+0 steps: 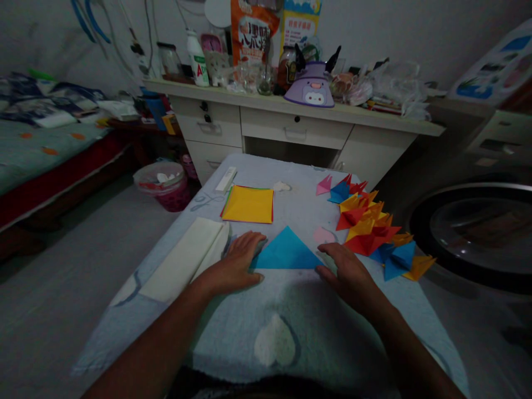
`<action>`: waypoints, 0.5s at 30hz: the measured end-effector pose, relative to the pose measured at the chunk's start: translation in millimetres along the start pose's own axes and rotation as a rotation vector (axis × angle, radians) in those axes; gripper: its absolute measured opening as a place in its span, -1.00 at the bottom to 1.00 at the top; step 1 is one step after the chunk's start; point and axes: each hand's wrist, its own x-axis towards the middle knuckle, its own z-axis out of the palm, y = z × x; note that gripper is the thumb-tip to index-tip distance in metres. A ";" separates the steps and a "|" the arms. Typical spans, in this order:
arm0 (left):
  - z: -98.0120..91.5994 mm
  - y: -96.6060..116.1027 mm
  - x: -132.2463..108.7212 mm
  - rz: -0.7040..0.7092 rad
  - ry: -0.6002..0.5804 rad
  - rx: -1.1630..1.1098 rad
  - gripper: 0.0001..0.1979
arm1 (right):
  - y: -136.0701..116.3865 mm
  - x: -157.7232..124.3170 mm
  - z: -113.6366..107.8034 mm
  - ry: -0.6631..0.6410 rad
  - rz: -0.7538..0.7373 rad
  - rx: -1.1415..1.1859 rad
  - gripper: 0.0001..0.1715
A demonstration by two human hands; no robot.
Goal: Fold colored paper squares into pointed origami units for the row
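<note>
While blue paper (287,252) lies triangular | left grip (236,261): thumb spread, touching it | right grip (346,270): likewise

L fingers (254,239), R fingers (326,249) at blue ppr triangle (287,252), opp. corners

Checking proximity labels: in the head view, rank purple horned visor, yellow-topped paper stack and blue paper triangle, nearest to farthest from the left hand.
1. Blue paper triangle: right at the left hand, on its right.
2. Yellow-topped paper stack: beyond the hand, on the table.
3. Purple horned visor: farthest, on the cabinet top.
</note>
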 end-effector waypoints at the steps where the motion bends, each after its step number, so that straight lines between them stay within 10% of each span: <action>1: 2.3 0.8 1.4 0.015 0.039 -0.007 -0.24 | -4.1 5.2 5.4 0.032 -0.005 0.029 -0.52; 15: 7.7 5.4 7.5 0.062 0.167 -0.240 -0.70 | -13.5 23.8 35.9 0.093 0.044 0.169 -0.64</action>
